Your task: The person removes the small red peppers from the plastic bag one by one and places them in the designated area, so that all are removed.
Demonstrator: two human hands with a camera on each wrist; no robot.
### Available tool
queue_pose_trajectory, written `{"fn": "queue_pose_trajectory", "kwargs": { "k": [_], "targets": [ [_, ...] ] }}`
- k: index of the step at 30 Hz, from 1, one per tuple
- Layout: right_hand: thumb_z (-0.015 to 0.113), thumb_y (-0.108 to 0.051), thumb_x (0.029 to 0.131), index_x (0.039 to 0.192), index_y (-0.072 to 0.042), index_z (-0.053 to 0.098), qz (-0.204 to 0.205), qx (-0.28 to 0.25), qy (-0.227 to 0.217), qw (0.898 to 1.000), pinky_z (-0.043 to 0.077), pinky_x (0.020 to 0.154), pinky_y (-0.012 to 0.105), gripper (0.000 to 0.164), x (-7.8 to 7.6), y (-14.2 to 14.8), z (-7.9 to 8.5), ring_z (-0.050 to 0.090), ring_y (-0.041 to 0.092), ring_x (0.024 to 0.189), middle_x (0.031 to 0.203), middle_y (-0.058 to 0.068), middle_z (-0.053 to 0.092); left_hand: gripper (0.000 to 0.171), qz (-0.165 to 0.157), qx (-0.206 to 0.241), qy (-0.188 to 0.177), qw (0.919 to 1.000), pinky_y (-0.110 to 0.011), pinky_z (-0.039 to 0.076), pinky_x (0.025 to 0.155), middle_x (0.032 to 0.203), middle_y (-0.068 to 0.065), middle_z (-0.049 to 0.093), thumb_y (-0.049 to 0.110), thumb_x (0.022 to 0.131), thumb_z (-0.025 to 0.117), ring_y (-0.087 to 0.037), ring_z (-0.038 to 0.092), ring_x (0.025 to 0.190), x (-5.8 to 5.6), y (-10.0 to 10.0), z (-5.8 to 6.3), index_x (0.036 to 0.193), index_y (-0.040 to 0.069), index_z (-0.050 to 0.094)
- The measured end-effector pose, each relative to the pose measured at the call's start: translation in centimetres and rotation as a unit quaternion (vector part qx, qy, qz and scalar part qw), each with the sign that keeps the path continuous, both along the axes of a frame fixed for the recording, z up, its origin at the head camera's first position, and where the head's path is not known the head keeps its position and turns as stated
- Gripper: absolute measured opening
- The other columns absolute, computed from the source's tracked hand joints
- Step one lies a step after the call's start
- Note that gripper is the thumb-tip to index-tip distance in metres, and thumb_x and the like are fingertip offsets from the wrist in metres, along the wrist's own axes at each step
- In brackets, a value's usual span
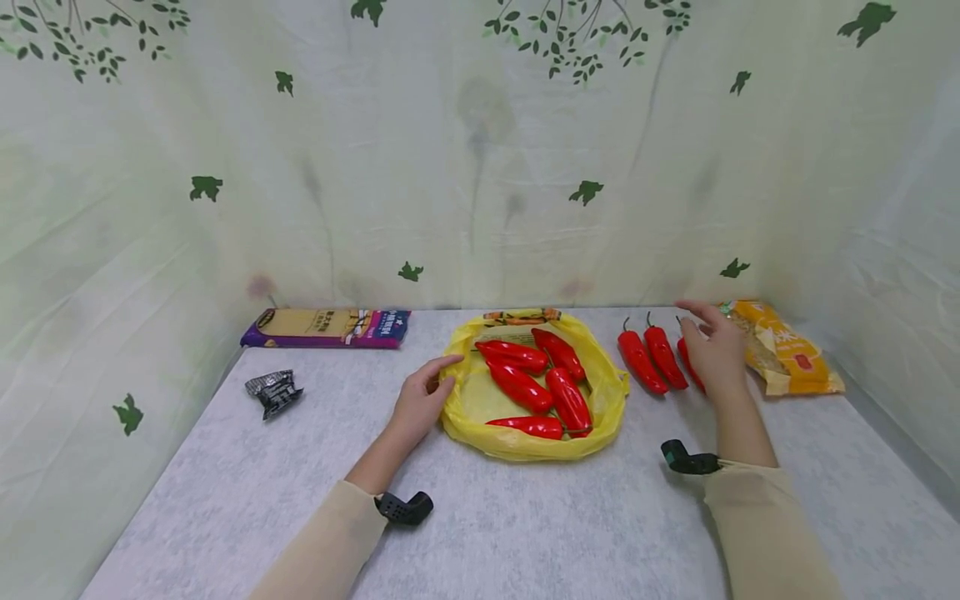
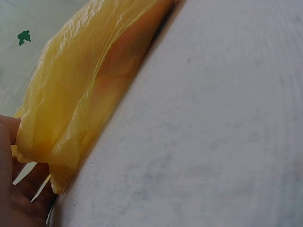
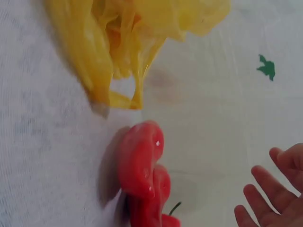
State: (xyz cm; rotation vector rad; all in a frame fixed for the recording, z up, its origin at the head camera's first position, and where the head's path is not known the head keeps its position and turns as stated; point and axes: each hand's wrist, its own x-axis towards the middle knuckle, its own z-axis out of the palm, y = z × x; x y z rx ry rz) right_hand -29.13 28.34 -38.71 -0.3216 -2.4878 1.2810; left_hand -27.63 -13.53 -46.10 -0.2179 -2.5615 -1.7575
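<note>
My left hand [image 1: 422, 402] rests at the left rim of a yellow plastic bag [image 1: 510, 448], thumb and index finger apart against it. Seen from the left wrist, the bag's crumpled side [image 2: 71, 94] lies right at the fingers [image 2: 35, 187]. Several glossy red chili peppers [image 1: 519, 387] lie inside the bag, whose top is spread wide. Right of it, three more red peppers [image 1: 641, 362] lie on the table with their stems pointing away. My right hand [image 1: 718, 354] hovers over the rightmost pepper [image 1: 686, 358], partly hiding it. In the right wrist view its fingers [image 3: 272, 189] are spread and hold nothing.
A purple-and-tan packet [image 1: 326, 328] lies at the back left of the grey-white table [image 1: 480, 533]. Nearer sits a small black-and-silver wrapper [image 1: 275, 392]. An orange-yellow food bag [image 1: 787, 354] lies at the back right, beside my right hand. A leaf-patterned cloth wall [image 1: 480, 208] rises behind.
</note>
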Motion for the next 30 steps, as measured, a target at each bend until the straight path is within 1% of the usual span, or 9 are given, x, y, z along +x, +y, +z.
{"fn": "queue_pose_trajectory", "kwargs": {
  "k": [4, 9, 11, 15, 19, 22, 26, 30],
  "targets": [
    [0.043, -0.03, 0.1, 0.134, -0.023, 0.054, 0.014, -0.001, 0.022, 1.0, 0.041, 0.107, 0.052, 0.036, 0.2, -1.2, 0.5, 0.044, 0.03, 0.131, 0.146, 0.004, 0.048, 0.032, 0.001, -0.001, 0.0, 1.0, -0.044, 0.042, 0.108, 0.14, 0.008, 0.052, 0.022, 0.098, 0.054, -0.016, 0.046, 0.133, 0.0, -0.1, -0.2, 0.126, 0.036, 0.059],
    [0.045, -0.024, 0.099, 0.132, -0.018, 0.056, 0.042, 0.037, 0.063, 0.996, 0.042, 0.106, 0.052, 0.035, 0.5, -2.5, 1.0, 0.046, 0.03, 0.129, 0.14, 0.008, 0.053, 0.032, 0.0, -0.004, -0.002, 1.0, -0.044, 0.042, 0.108, 0.14, 0.007, 0.052, 0.023, 0.098, 0.054, -0.017, 0.046, 0.133, -0.1, -0.2, -0.3, 0.127, 0.036, 0.058],
    [0.046, -0.025, 0.099, 0.132, -0.018, 0.056, 0.047, 0.048, 0.072, 0.995, 0.043, 0.106, 0.051, 0.035, 0.6, -2.9, 1.1, 0.047, 0.028, 0.128, 0.138, 0.007, 0.054, 0.032, -0.002, -0.004, -0.005, 1.0, -0.044, 0.042, 0.108, 0.141, 0.007, 0.052, 0.023, 0.098, 0.054, -0.017, 0.046, 0.132, -0.1, -0.2, -0.3, 0.127, 0.035, 0.058],
    [0.046, -0.028, 0.099, 0.131, -0.018, 0.056, 0.052, 0.054, 0.083, 0.994, 0.045, 0.104, 0.049, 0.035, 0.7, -3.5, 1.4, 0.05, 0.024, 0.124, 0.135, 0.005, 0.056, 0.032, -0.002, -0.006, -0.003, 1.0, -0.043, 0.043, 0.108, 0.141, 0.007, 0.052, 0.023, 0.098, 0.054, -0.017, 0.047, 0.131, -0.1, -0.2, -0.2, 0.127, 0.035, 0.058],
    [0.048, -0.025, 0.099, 0.129, -0.017, 0.057, 0.065, 0.059, 0.1, 0.991, 0.047, 0.101, 0.048, 0.033, 1.0, -4.2, 1.9, 0.053, 0.024, 0.12, 0.132, 0.006, 0.059, 0.032, 0.002, -0.011, -0.003, 0.9999, -0.043, 0.044, 0.107, 0.14, 0.008, 0.052, 0.023, 0.098, 0.053, -0.016, 0.047, 0.131, -0.2, -0.2, -0.2, 0.127, 0.037, 0.058],
    [0.051, -0.021, 0.098, 0.128, -0.016, 0.059, 0.082, 0.063, 0.119, 0.987, 0.049, 0.1, 0.048, 0.031, 1.0, -4.8, 1.9, 0.055, 0.025, 0.117, 0.129, 0.007, 0.06, 0.032, 0.006, -0.011, -0.008, 0.9999, -0.043, 0.043, 0.108, 0.14, 0.009, 0.052, 0.023, 0.098, 0.053, -0.016, 0.046, 0.132, -0.2, -0.2, -0.2, 0.126, 0.038, 0.058],
    [0.053, -0.024, 0.097, 0.128, -0.018, 0.058, 0.101, 0.072, 0.113, 0.986, 0.049, 0.099, 0.048, 0.032, 1.1, -5.8, 1.6, 0.054, 0.024, 0.119, 0.129, 0.006, 0.059, 0.032, 0.005, -0.009, -0.008, 0.9999, -0.044, 0.042, 0.108, 0.14, 0.008, 0.052, 0.023, 0.098, 0.052, -0.017, 0.046, 0.133, -0.1, -0.1, -0.1, 0.126, 0.037, 0.058],
    [0.054, -0.025, 0.096, 0.13, -0.02, 0.056, 0.114, 0.082, 0.094, 0.986, 0.05, 0.098, 0.047, 0.034, 1.3, -6.7, 1.4, 0.054, 0.025, 0.119, 0.132, 0.005, 0.058, 0.032, 0.004, -0.008, -0.008, 0.9999, -0.044, 0.042, 0.108, 0.14, 0.007, 0.052, 0.023, 0.098, 0.052, -0.017, 0.046, 0.132, 0.0, 0.0, 0.0, 0.127, 0.036, 0.058]
  ]
}}
